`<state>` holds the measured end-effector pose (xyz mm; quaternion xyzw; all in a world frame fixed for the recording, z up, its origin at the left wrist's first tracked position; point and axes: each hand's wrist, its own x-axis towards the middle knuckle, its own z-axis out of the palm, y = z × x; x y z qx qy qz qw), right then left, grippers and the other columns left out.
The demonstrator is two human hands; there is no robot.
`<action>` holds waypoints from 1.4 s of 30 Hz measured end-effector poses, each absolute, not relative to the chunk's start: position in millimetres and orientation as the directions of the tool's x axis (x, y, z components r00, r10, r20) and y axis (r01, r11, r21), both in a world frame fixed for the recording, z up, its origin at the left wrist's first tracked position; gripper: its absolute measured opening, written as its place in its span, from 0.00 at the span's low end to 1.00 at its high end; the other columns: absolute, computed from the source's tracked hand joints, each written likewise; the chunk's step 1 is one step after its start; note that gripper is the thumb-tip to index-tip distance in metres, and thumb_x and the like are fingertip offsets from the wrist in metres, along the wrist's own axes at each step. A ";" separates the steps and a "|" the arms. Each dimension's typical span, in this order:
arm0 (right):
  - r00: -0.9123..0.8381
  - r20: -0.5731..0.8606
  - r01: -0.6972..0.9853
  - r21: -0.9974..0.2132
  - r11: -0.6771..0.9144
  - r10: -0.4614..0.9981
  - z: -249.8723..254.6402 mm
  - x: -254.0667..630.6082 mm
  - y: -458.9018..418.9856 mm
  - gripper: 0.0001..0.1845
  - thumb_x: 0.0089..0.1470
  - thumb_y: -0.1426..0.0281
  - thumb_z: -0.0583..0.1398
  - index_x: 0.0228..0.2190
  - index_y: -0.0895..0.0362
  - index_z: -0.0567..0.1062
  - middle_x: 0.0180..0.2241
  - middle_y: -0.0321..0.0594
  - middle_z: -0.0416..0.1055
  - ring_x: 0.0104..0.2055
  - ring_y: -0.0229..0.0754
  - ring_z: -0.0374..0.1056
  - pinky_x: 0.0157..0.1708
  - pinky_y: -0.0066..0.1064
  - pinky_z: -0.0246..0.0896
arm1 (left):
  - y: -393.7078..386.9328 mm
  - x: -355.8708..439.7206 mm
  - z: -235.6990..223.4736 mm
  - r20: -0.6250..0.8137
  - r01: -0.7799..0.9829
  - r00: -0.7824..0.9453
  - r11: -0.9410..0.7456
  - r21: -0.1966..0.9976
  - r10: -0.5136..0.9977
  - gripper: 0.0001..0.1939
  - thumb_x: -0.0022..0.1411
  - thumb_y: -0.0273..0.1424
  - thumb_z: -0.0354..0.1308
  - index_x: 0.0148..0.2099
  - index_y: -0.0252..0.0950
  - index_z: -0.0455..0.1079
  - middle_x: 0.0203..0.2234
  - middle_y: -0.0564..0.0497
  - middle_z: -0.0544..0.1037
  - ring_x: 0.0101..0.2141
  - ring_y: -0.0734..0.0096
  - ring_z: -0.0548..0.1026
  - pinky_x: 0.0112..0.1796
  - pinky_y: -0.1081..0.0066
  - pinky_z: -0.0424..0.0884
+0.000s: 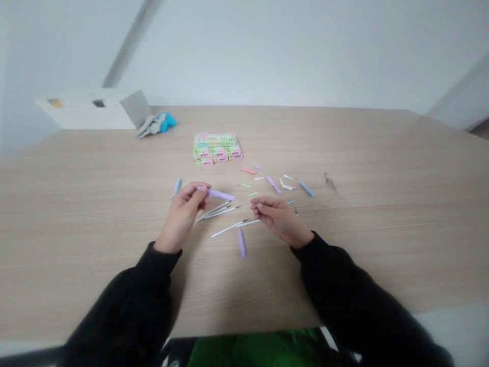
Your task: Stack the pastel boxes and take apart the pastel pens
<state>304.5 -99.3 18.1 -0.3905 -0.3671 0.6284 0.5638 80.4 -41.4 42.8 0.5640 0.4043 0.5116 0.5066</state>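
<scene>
My left hand (180, 216) is closed around one end of a purple pen barrel (223, 194), whose other end points right toward my right hand. My right hand (280, 219) pinches its thumb and fingers together; what lies between them is too small to make out. Several thin white pen refills (228, 229) with dark tips lie on the table below and between the hands. A second purple barrel (242, 242) rests nearer to me. Beside my left hand lies a blue barrel (178, 186), partly hidden by it.
Beyond my right hand are scattered small pen parts: a purple piece (274, 184), a blue barrel (306, 189), a pink piece (248, 171) and several white bits (287, 187). Stacked green-and-pink packets (217, 148) sit farther back. Grey-and-blue gloves (156, 124) lie by a white box (93, 112) at back left.
</scene>
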 end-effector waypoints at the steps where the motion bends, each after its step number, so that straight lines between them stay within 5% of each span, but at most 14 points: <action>1: -0.040 -0.055 -0.392 -0.918 -0.067 0.998 20.1 310.0 -97.6 0.13 0.42 0.65 0.70 0.32 0.57 0.80 0.27 0.35 0.72 0.29 0.34 0.67 0.33 0.31 0.68 | -38.4 77.6 42.8 0.204 0.001 0.101 -0.206 0.979 0.974 0.11 0.62 0.37 0.59 0.39 0.34 0.72 0.21 0.56 0.68 0.23 0.77 0.66 0.27 0.75 0.63; 7: 0.209 0.073 -0.122 -0.987 0.100 0.975 37.3 361.4 -89.8 0.14 0.45 0.63 0.65 0.34 0.58 0.78 0.22 0.29 0.64 0.23 0.32 0.61 0.26 0.28 0.60 | -21.5 53.6 39.5 0.374 0.466 -0.026 -0.320 0.825 0.927 0.13 0.62 0.39 0.57 0.45 0.37 0.71 0.30 0.52 0.76 0.29 0.70 0.75 0.32 0.72 0.69; 13: 0.312 0.060 -0.133 -0.985 0.106 0.948 35.4 401.4 -87.4 0.14 0.40 0.70 0.63 0.34 0.59 0.76 0.23 0.30 0.64 0.23 0.31 0.60 0.25 0.28 0.57 | -16.9 46.6 30.7 0.375 0.859 0.068 -0.246 0.450 0.924 0.13 0.64 0.36 0.53 0.49 0.39 0.71 0.32 0.48 0.79 0.32 0.61 0.78 0.32 0.69 0.64; 20: 0.328 0.208 0.237 -0.962 0.133 0.921 27.1 402.7 -88.5 0.11 0.52 0.70 0.57 0.38 0.59 0.75 0.25 0.32 0.70 0.23 0.32 0.64 0.25 0.29 0.59 | -13.5 47.2 22.9 0.200 0.923 0.160 -0.218 0.316 0.967 0.12 0.64 0.36 0.53 0.47 0.39 0.71 0.35 0.44 0.81 0.32 0.57 0.78 0.30 0.69 0.61; 24: 0.234 0.180 0.377 -0.923 0.082 0.955 29.0 394.5 -92.0 0.11 0.58 0.70 0.54 0.42 0.59 0.71 0.26 0.34 0.72 0.21 0.34 0.65 0.24 0.30 0.59 | -14.0 48.7 20.6 0.174 0.945 0.205 -0.242 0.223 0.963 0.12 0.64 0.36 0.52 0.46 0.39 0.72 0.35 0.44 0.81 0.32 0.57 0.77 0.29 0.68 0.62; 31: 0.205 0.110 0.484 -0.875 -0.003 0.973 30.7 386.5 -95.9 0.05 0.60 0.72 0.52 0.40 0.55 0.63 0.26 0.33 0.72 0.23 0.38 0.70 0.28 0.32 0.63 | -13.1 52.3 16.1 0.137 0.953 0.274 -0.288 0.095 0.952 0.14 0.66 0.35 0.48 0.43 0.36 0.72 0.41 0.43 0.78 0.38 0.56 0.78 0.33 0.66 0.67; 42: 0.057 0.105 0.611 -0.790 0.049 0.993 22.7 374.1 -97.9 0.08 0.60 0.75 0.48 0.40 0.56 0.63 0.25 0.34 0.71 0.21 0.37 0.67 0.27 0.30 0.61 | -14.5 53.7 15.6 0.132 0.961 0.231 -0.247 0.123 0.964 0.13 0.67 0.37 0.49 0.46 0.36 0.71 0.39 0.45 0.79 0.38 0.55 0.78 0.34 0.65 0.68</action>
